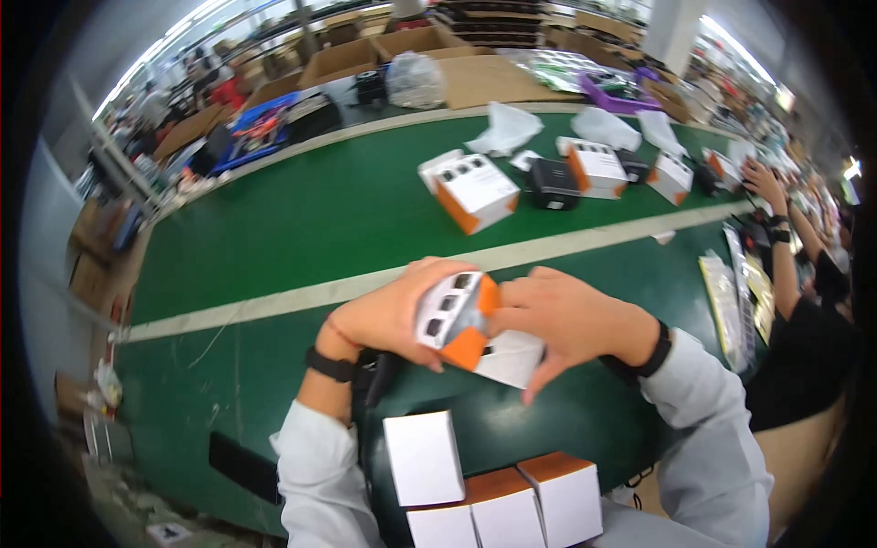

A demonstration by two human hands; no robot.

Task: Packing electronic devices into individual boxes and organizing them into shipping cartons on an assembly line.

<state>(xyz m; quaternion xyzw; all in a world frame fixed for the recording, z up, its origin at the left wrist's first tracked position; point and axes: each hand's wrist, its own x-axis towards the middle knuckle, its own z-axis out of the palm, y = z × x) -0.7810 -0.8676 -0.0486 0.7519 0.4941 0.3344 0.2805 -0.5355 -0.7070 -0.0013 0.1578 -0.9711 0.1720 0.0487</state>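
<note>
Across the upper part of the frame, brown cardboard cartons [338, 64] and a clear plastic bag [416, 80] stood behind a long green work surface [274, 215], which a pale strip [274, 303] crossed from left to right. On the white face of the small white-and-orange cardboard box [448, 315] in the centre of the frame, dark device pictures were printed; smaller writing was too blurred to read. Similar dark pictures showed on an open white-and-orange box [477, 194], upper centre, just beside a black squarish case [554, 185].

Slightly left of centre, the left hand [388, 310] was grasping the small box, its fingers curved around the side, and the box was tilted. From the right, the right hand [571, 320] had its fingers bent at the orange end of this box, while its thumb pointed downward near a white flap [513, 359]; whether these fingers pinched or only pressed, I could not tell.

Below the hands, at the lower centre, four plain white boxes [425, 458] were grouped close together. A dark flat rectangular object [244, 468] lay at lower left. Near the right edge reached another person's hand [766, 185].
</note>
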